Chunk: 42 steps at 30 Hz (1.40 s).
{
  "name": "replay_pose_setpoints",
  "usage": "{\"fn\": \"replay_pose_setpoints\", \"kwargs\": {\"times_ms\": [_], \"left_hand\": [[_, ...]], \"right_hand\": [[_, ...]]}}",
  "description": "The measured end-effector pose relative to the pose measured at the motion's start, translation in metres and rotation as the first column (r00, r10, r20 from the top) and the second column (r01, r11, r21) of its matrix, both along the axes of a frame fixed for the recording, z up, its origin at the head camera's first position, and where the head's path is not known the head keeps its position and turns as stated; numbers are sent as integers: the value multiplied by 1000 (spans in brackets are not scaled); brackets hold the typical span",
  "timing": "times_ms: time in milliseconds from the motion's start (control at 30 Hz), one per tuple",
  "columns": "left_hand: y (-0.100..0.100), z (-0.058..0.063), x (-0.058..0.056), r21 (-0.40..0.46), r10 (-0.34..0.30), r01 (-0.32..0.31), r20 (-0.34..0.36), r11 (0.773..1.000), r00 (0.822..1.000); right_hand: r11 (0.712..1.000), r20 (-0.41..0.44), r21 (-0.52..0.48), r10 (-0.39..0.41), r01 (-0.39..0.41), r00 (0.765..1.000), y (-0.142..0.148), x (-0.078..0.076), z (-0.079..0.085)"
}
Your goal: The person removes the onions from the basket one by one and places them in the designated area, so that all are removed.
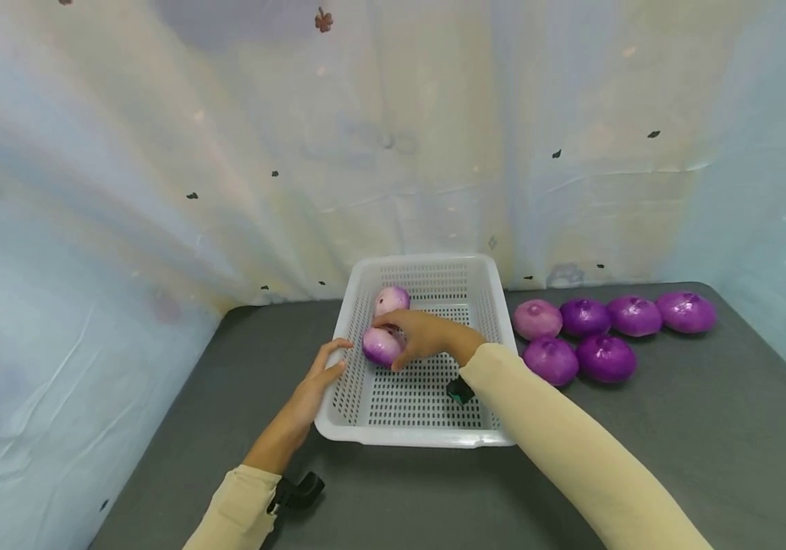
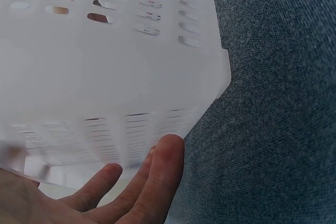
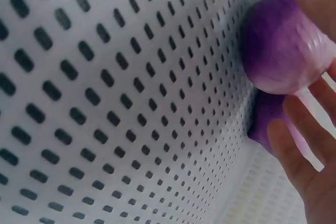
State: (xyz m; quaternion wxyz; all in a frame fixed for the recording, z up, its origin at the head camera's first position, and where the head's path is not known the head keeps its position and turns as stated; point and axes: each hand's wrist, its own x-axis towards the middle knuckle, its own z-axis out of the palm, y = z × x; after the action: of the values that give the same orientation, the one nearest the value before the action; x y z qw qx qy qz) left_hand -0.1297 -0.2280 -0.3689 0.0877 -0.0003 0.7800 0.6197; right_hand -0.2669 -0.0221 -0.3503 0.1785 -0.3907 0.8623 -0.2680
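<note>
Purple onion (image 1: 380, 348), partly whitish; fingers (image 3: 298, 153) grip it.

Clock positions are read from the centre of the white basket (image 1: 427, 438) in the head view. Inside, bare floor admits a hand at 1 o'clock and at 6, the latter over the near rim. Two onions (image 1: 376, 350), the nearer gripped by the right hand (image 1: 423, 334), obstruct 9 and 11. The right sleeve (image 1: 564, 435) bars 4; the left hand (image 1: 312, 388) occupies the rim between 8 and 9. Outside, six onions (image 1: 585, 318) block 3, and a curtain (image 1: 434, 153) closes 12. The dark table (image 1: 434, 496) offers passage at 6.
</note>
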Motion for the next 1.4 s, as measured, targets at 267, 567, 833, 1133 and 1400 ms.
{"fn": "replay_pose_setpoints", "kwargs": {"times_ms": [267,567,833,1133,1400], "left_hand": [[0,-3,-1,16,-3,3,-5,1000,1000],[0,-5,-2,26,1,-1,0,1000,1000],[-2,-4,-2,19,-12,12,5,1000,1000],[-1,-5,-2,20,-3,3,13,1000,1000],[-1,-4,-1,4,-3,3,14,1000,1000]], "right_hand": [[1000,9,19,8,-8,1000,0,-1,-1],[999,15,24,39,-39,999,-1,-2,-2],[994,-45,79,80,-76,996,-3,-1,-2],[997,-5,79,16,-15,1000,-1,1,1],[992,-22,-124,-1,-2,1000,4,-1,8]]}}
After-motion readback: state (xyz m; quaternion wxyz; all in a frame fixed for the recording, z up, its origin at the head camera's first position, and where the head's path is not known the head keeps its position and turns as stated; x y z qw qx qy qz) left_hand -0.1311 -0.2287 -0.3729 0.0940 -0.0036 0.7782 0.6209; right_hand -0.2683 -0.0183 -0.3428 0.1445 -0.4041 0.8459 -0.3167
